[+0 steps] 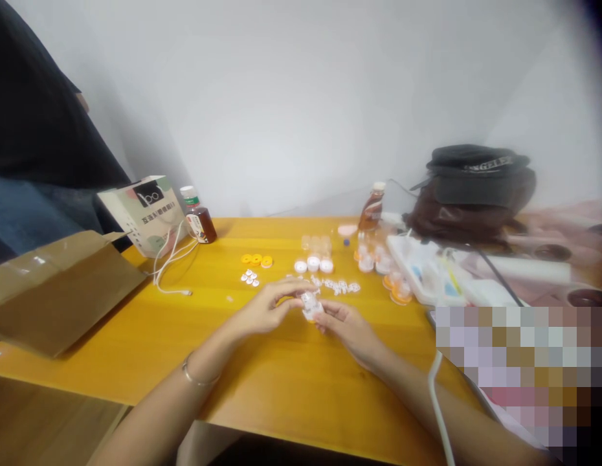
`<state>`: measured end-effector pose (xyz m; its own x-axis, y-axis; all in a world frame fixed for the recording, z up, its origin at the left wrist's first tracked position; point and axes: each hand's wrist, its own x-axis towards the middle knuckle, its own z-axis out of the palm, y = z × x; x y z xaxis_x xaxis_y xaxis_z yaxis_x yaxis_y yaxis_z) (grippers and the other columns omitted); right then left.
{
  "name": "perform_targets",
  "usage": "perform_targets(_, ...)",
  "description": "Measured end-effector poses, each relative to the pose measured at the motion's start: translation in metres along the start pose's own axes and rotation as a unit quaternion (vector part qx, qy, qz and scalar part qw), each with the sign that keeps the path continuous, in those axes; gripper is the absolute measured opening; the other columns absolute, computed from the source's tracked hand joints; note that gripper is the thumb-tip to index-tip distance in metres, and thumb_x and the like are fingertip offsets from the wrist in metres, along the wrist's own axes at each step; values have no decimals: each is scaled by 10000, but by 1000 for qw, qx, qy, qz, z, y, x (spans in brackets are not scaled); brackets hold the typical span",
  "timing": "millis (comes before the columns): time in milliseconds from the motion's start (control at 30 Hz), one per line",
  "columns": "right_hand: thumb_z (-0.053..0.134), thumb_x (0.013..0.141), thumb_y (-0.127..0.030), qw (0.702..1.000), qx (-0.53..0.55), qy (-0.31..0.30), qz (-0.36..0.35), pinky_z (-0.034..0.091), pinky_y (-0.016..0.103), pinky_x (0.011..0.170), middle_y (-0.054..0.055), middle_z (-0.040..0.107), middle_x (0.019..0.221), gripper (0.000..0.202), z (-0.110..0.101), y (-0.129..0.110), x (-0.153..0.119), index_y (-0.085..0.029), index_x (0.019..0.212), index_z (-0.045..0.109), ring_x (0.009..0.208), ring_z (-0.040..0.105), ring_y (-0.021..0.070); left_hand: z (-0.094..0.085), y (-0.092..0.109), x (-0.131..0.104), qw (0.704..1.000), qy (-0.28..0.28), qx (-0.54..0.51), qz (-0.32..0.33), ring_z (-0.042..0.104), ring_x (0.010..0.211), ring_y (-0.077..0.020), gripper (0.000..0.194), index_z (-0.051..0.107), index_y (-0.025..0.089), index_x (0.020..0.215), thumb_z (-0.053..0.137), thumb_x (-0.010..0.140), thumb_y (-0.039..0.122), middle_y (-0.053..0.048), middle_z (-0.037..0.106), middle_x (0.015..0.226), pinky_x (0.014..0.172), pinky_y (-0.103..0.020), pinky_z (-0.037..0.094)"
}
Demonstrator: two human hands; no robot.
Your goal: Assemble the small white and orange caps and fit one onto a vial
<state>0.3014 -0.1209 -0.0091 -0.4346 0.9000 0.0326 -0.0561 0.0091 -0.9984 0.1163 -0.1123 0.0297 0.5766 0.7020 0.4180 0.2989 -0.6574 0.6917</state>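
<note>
Between my two hands is a small white and clear plastic part (311,305) with a bit of orange at its lower end. My left hand (276,303) pinches it from the upper left. From the lower right, my right hand (342,323) grips the same part with closed fingers. Just beyond lie many small white pieces (342,285), and behind them white round caps (313,264) and clear cups (316,244). Orange rings (256,260) and small white discs (250,278) lie to the left. Clear domed pieces with orange bases (399,290) stand to the right.
An open cardboard box (63,285), a printed carton (153,213), a white cable (160,272) and a dark drink bottle (201,223) are left. Right are another bottle (371,210), a white tray (422,272) and a dark cap (476,171) on a bag. A person (43,129) stands far left.
</note>
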Motion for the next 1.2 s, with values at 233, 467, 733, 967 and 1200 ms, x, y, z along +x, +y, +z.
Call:
perform_targets(233,587,734,-342,998,-46,-20,-47,404,343,854,0,658,967,247,4,-3,-3,-249,956,639,929,565,208,3,4,-4,993,27,119,1,552,815,-153,257,578,182,1048,481,811,203,-57,599,901,762,-309,452)
perform_targets(467,585,744,-342,997,-53,-27,-49,412,325,811,11,648,941,283,6,-1,-3,-223,998,622,856,559,176,0,5,-2,996,-7,87,-10,537,849,-155,236,579,164,1021,447,829,200,-60,594,918,794,-318,427)
perform_targets(733,600,719,-376,996,77,-39,32,340,214,531,-13,513,607,219,6,5,-3,-158,732,621,549,433,84,-12,-2,-2,981,-103,-157,-54,516,1007,-188,280,537,189,1105,450,842,225,-92,542,1121,869,-351,414)
perform_targets(967,623,698,-359,999,26,-10,20,323,223,550,-18,516,621,213,4,-1,-1,-170,796,626,579,428,93,0,-4,0,987,26,-130,-94,507,994,-186,381,484,205,1136,565,774,291,-87,529,1110,862,-351,409)
perform_targets(1200,620,707,-352,999,22,-16,34,308,215,543,-31,512,628,222,4,1,0,-177,843,630,568,413,78,-7,-9,-1,982,-78,-155,-76,428,1136,-196,327,496,213,1138,508,813,247,-83,469,1224,935,-355,357)
